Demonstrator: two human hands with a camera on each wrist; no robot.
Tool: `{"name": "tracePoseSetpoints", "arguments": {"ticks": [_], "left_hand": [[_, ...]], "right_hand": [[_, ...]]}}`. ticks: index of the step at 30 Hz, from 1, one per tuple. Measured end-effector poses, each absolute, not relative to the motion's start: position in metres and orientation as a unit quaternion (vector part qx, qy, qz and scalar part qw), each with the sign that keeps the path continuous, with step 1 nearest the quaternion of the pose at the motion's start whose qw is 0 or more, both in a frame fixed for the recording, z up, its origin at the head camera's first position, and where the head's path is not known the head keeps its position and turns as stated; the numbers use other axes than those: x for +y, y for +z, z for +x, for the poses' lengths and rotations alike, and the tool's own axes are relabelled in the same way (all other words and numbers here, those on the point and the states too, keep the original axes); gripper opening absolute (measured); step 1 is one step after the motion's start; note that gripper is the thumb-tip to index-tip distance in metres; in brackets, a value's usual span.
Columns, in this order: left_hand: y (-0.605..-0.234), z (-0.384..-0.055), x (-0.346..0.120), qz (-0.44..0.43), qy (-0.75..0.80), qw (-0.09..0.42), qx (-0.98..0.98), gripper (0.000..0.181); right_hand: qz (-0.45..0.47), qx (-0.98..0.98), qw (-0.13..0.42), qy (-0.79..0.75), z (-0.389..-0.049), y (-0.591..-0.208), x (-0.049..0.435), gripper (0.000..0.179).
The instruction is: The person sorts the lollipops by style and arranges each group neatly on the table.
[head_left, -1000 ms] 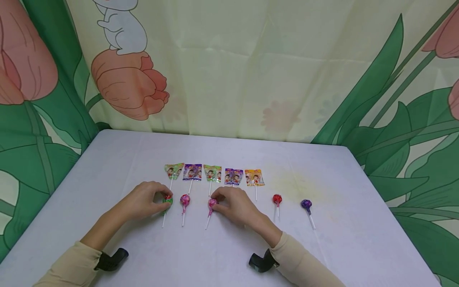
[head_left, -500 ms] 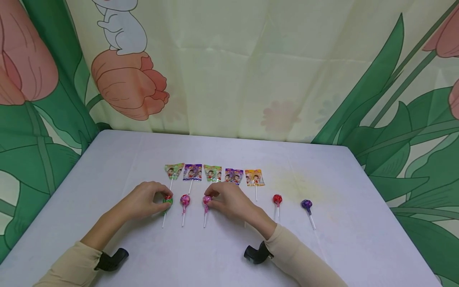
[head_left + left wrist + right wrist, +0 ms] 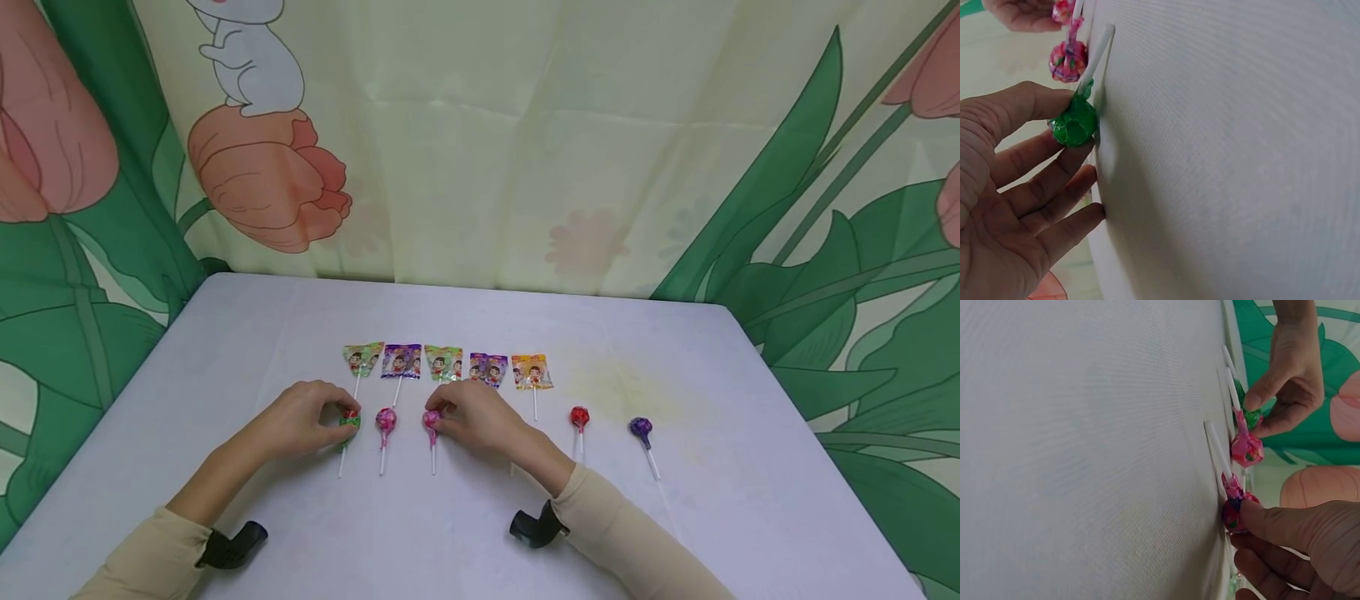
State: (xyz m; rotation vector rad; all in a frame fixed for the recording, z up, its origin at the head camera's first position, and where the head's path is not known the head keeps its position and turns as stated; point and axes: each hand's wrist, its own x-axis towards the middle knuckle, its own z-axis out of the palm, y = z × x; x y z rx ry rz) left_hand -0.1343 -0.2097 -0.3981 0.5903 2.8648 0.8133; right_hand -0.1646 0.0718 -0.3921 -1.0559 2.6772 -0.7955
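Observation:
My left hand [image 3: 303, 421] pinches the head of a green and red lollipop [image 3: 1074, 123] between thumb and fingers, its white stick pointing toward the near edge. My right hand [image 3: 480, 421] pinches a pink lollipop [image 3: 1235, 512] by its wrapped head, low at the cloth. Between the two hands lies another pink lollipop [image 3: 386, 420], touched by neither. The three sticks point the same way, roughly side by side.
Behind the hands runs a row of flat-bagged lollipops: green [image 3: 363, 358], purple [image 3: 401, 361], green [image 3: 443, 362], purple [image 3: 488, 368] and orange [image 3: 532, 371]. Rightward lie a red lollipop [image 3: 580, 418] and a dark purple lollipop [image 3: 641, 428]. White cloth covers the table [image 3: 720, 517].
The right hand has shifted a little left with its pink lollipop, whose tilted stick now lies straighter. The left hand stays put on the green and red one.

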Motion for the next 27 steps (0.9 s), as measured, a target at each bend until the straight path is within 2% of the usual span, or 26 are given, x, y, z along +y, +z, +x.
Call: {"name": "tracePoseSetpoints", "arguments": {"ticks": [27], "left_hand": [[-0.399, -0.134, -0.210, 0.192, 0.271, 0.052, 0.942, 0.020]], "right_hand": [[-0.330, 0.892, 0.049, -0.304, -0.151, -0.384, 0.097, 0.023]]}}
